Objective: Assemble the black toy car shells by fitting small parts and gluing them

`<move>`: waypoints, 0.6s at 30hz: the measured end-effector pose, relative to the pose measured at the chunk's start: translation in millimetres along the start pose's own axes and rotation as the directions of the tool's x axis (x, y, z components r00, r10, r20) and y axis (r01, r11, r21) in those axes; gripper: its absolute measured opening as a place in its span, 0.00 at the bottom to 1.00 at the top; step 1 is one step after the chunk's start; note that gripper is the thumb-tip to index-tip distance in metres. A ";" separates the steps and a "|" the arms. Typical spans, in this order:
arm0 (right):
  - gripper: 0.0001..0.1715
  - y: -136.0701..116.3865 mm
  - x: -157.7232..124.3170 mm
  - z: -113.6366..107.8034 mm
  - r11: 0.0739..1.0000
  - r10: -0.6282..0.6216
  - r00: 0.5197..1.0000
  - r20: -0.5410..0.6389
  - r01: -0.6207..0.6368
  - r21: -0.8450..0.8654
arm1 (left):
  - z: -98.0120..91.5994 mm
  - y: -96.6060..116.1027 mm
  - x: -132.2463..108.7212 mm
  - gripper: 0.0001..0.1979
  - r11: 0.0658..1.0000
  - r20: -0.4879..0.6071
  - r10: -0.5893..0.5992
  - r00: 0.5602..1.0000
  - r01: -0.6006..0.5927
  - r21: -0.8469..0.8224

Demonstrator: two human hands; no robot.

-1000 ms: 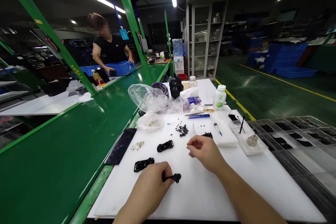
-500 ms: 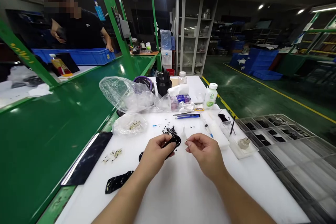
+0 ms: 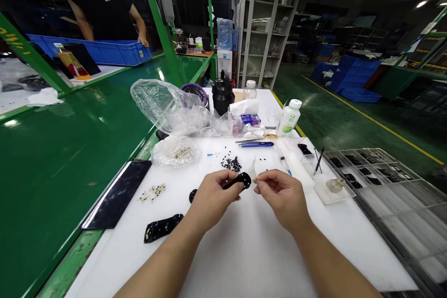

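The left hand point(image 3: 211, 200) grips a black perforated plastic strip point(image 3: 242, 180) near the middle of the white table point(image 3: 251, 256), its long axis running right and slightly upward, with one end sticking out toward the right hand point(image 3: 282, 198). That hand's thumb and forefinger are pinched together; anything between them is too small to tell. Two more black strips lie on the table: one point(image 3: 161, 228) lies flat, and one point(image 3: 193, 195) is partly hidden by the left hand.
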State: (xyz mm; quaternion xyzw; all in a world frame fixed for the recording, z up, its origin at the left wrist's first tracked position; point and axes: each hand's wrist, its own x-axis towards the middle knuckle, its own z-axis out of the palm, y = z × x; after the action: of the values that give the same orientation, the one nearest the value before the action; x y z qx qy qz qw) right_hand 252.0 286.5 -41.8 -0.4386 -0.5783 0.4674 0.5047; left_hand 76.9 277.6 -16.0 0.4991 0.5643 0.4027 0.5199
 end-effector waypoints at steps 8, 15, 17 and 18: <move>0.08 0.2 1.7 1.7 0.998 0.053 0.998 0.017 -0.053 -0.022 | -0.9 -8.7 2.1 0.11 0.995 0.009 0.044 0.999 -0.044 0.086; 0.07 1.0 1.3 2.0 0.997 -0.005 0.998 0.055 0.009 -0.075 | 0.1 -12.5 3.2 0.11 0.993 0.002 0.044 0.999 -0.043 0.114; 0.07 0.9 0.5 2.1 0.989 -0.060 0.996 0.063 0.068 -0.134 | -0.1 -10.9 2.2 0.11 0.995 0.011 0.048 0.999 -0.048 0.087; 0.07 0.8 0.1 2.1 0.981 -0.092 0.994 0.063 0.102 -0.165 | -0.2 -10.1 1.7 0.10 0.996 0.016 0.050 0.999 -0.051 0.071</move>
State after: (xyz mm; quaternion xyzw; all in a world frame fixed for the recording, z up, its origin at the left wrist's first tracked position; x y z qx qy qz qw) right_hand 249.9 286.6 -42.7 -0.4377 -0.6501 0.4038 0.4719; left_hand 75.3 277.5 -26.2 0.5344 0.5617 0.3918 0.4953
